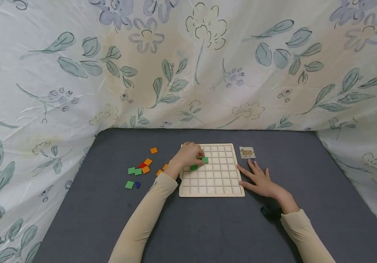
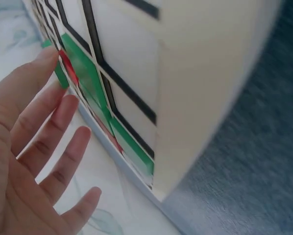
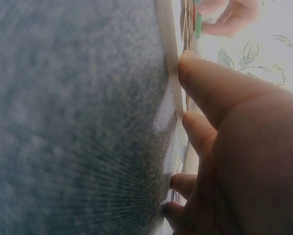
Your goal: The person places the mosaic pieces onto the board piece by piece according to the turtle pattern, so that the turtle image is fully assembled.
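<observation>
My left hand (image 1: 188,155) reaches over the upper left of a pale wooden grid board (image 1: 221,179). Its thumb and index finger pinch a green square tile (image 1: 205,160), tipped up at the board's surface in the left wrist view. Another green tile (image 1: 193,167) sits in the grid below the hand, and a red piece (image 2: 68,67) shows beside the fingertips. My right hand (image 1: 260,180) lies spread at the board's right side, thumb and index fingertips touching its edge, the other fingers on the dark cloth.
Loose orange tiles (image 1: 154,150), green tiles (image 1: 129,185), a red piece (image 1: 142,165) and a blue piece (image 1: 137,185) lie left of the board. A small picture card (image 1: 247,152) lies at its upper right. Flowered fabric (image 1: 208,73) hangs behind the table.
</observation>
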